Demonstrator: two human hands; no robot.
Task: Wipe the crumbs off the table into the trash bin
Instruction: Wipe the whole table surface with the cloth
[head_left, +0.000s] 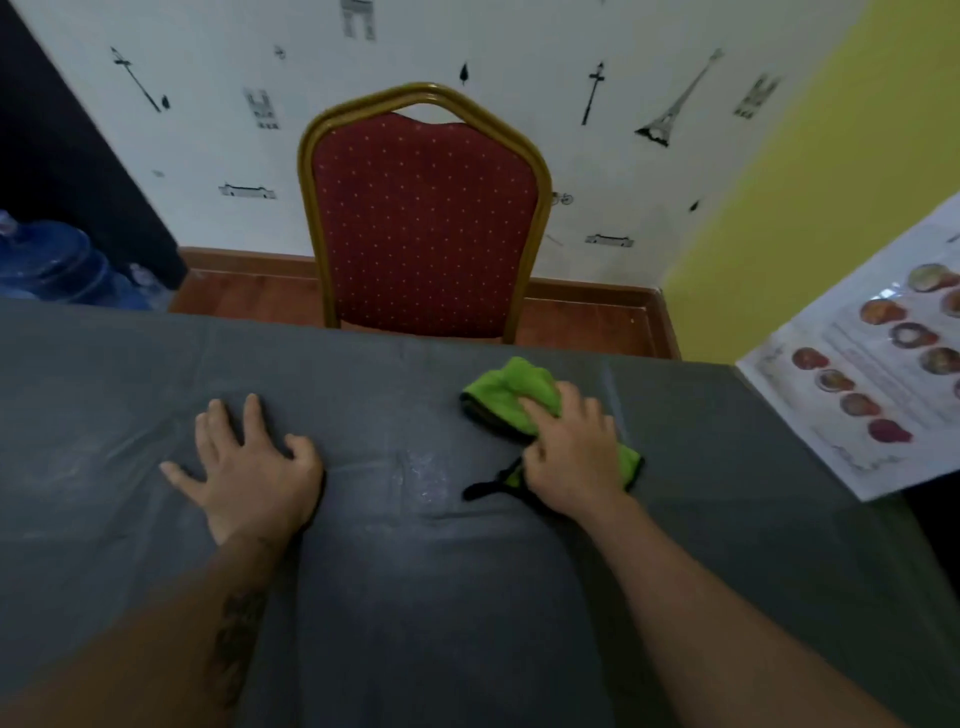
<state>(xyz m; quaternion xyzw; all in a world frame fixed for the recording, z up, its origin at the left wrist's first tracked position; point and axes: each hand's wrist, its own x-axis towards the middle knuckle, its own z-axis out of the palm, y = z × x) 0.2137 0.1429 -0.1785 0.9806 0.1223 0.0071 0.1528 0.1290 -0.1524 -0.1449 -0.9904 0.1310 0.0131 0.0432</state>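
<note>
A table under a dark grey cover (415, 597) fills the lower view. My right hand (571, 452) presses down on a green cloth with black trim (501, 392), bunched right of centre near the far edge. My left hand (244, 467) lies flat on the cover with fingers spread, holding nothing. A faint patch of pale specks (423, 473) shows on the cover between my hands. No trash bin is in view.
A red padded chair with a gold frame (423, 218) stands at the table's far side against a white patterned wall. A laminated food menu (872, 374) overhangs the table's right edge. Blue water jugs (57, 265) sit at the far left.
</note>
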